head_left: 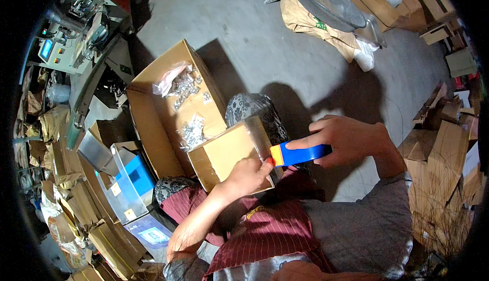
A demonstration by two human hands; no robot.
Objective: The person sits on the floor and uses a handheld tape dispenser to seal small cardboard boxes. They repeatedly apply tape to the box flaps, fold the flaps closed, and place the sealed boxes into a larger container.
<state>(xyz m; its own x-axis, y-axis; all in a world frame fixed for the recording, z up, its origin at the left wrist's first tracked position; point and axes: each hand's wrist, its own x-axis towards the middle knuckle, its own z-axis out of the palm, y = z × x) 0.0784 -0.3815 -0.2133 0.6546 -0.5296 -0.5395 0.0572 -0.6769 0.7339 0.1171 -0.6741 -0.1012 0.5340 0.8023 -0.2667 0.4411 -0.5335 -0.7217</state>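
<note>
A small cardboard box (229,154) rests across my lap, a shiny strip of clear tape (259,139) along its right side. My left hand (246,175) grips the near right part of this box, its thumb beside the tape. In my right hand (340,139) is a blue tape dispenser (307,154) with a yellow-orange front end, which meets the right edge of the box. My right index finger lies along the top of the dispenser. The far side of the box and the fingers under it are hidden.
A large open carton (159,110) with bags of small metal parts (184,85) stands ahead on the left. Beside it are clear plastic bins (125,189) and a machine (63,54). Flattened cardboard (435,153) is piled at right; a mesh basket (328,6) lies at the far right.
</note>
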